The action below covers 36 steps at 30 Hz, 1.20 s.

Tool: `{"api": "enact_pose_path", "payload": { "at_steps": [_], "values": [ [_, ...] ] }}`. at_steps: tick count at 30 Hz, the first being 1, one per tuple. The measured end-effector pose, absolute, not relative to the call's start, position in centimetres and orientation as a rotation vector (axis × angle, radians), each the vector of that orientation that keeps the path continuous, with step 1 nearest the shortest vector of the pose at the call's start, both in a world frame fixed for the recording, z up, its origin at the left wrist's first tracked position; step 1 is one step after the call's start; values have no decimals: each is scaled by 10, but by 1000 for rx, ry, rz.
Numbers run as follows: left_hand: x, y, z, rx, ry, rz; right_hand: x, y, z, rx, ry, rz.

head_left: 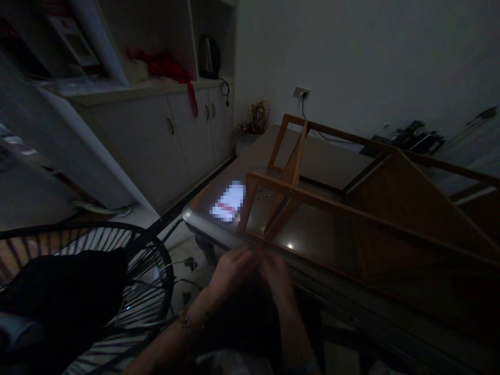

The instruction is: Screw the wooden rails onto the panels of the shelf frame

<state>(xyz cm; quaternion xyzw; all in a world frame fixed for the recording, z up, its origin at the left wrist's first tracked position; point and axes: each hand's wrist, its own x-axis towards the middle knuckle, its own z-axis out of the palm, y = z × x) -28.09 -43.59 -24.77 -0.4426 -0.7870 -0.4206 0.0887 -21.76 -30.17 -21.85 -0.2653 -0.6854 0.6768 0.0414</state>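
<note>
Where left hand [233,264] and right hand [274,271] converge, grip unclear, the wooden frame [406,208] lies just beyond.

A brown table [252,156] with a glossy top and a rounded near left corner carries a large wooden frame [390,203], which stretches from near the left end toward the right, one lower rail along the near edge. Between that corner and the frame's left end lies a bright, pixelated item [229,200]. Small metal pieces [265,197] rest on the top within the frame's left end. Toward the far edge, dark objects [416,138] are too dim to identify.
</note>
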Motion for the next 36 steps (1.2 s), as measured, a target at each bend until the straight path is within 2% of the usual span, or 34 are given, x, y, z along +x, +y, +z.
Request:
{"api": "enact_pose_path", "payload": {
  "at_steps": [6, 10, 13, 18, 23, 26, 29, 32, 36],
  "values": [
    [-289, -447, -253, -1468, -2067, -1111, -217, -300, -217, -827, -2011, 2166],
    [-297, -451, -242, -1554, -1959, -905, -214, -300, -216, -844, -2047, 2098],
    [-300, -450, -237, -1599, -1951, -875, -206, -304, -214, -782, -2176, 1877],
    [-298, -450, -237, -1591, -1975, -896, -191, -314, -219, -660, -2407, 1293],
    [-298, -452, -242, -1587, -1957, -987, -190, -318, -228, -407, -2435, 935],
    [-297, -450, -249, -1567, -2085, -1209, -192, -318, -229, -312, -2409, 847],
    [-294, -445, -256, -1408, -2250, -1548, -193, -320, -231, -337, -2347, 876],
    [-284, -437, -258, -1157, -2354, -1728, -192, -323, -234, -415, -2298, 933],
    [-260, -427, -255, -762, -2442, -2464, -190, -322, -237, -467, -2308, 966]
  ]
}}
